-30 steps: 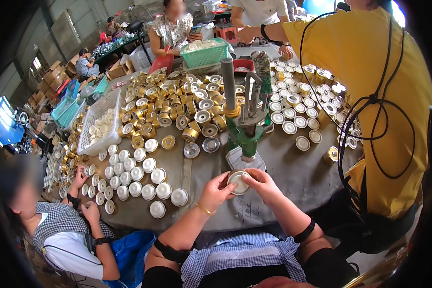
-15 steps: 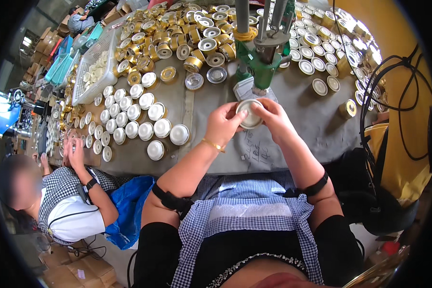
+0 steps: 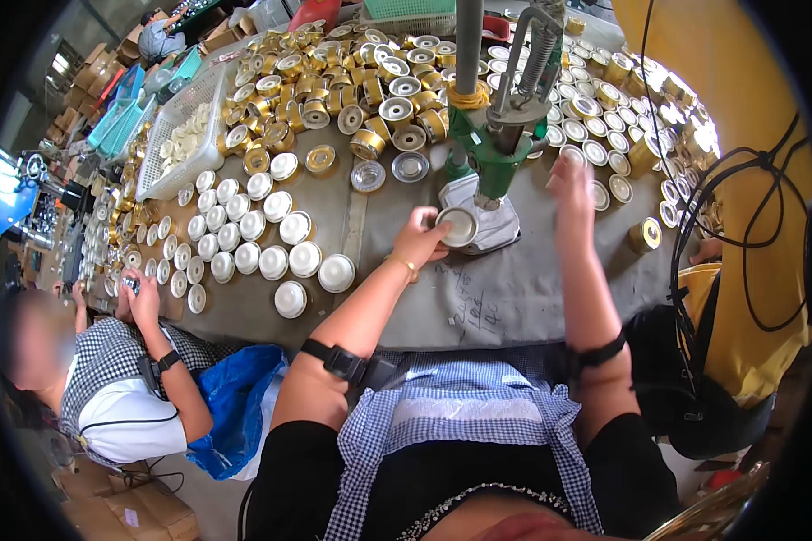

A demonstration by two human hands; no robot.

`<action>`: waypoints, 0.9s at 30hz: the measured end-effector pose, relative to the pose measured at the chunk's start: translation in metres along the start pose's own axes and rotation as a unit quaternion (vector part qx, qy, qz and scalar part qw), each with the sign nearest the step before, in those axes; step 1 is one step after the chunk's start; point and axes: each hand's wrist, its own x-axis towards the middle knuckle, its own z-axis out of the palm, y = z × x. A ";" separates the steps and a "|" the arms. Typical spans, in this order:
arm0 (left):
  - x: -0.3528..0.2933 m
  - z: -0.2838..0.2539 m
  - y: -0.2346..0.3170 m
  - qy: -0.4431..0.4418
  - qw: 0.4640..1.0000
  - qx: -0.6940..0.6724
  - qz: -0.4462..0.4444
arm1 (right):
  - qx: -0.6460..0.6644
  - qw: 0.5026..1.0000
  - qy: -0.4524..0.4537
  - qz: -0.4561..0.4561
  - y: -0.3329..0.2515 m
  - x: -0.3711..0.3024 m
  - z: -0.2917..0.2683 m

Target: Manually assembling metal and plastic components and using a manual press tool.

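Note:
In my left hand (image 3: 419, 239) is a round white-faced cap (image 3: 459, 228), pinched at its left edge with the thumb on top. It is just in front of the green hand press (image 3: 496, 171), overlapping the left side of its grey base plate (image 3: 492, 236). My right hand (image 3: 570, 185) is raised to the right of the press, apart from the cap. Motion smears its fingers, so their grip cannot be read. Beyond it lie several white-faced gold caps (image 3: 620, 188). To the left of my left hand are rows of white domed caps (image 3: 336, 273).
Gold ring-shaped pieces (image 3: 367, 144) are heaped at the far left. A white basket (image 3: 158, 162) of small white parts stands beside them. Black cables (image 3: 767, 162) hang at the right. Another person's hands (image 3: 140, 298) work at the left table edge, holding a small piece.
My right hand has let go of the cap and moved right and up, past the press. My left hand keeps the cap, now slightly lower and further left.

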 end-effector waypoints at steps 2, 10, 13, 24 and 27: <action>-0.005 0.022 0.028 -0.006 0.995 0.102 0.014 | 0.042 0.998 -0.037 -0.015 -0.049 0.059 0.011; 0.031 0.058 0.034 -0.038 0.998 -0.054 -0.026 | 0.120 0.985 -0.113 -0.054 -0.158 0.113 0.075; 0.030 0.059 0.031 -0.068 0.990 -0.117 -0.031 | 0.527 0.788 -0.317 -0.044 -0.084 0.084 -0.032; 0.031 0.061 0.019 -0.093 0.993 -0.052 -0.057 | -0.250 0.925 -0.214 -0.190 0.037 -0.031 -0.023; 0.009 0.034 0.003 -0.043 0.896 0.382 0.225 | -0.447 0.843 -0.249 -0.163 0.062 -0.055 0.009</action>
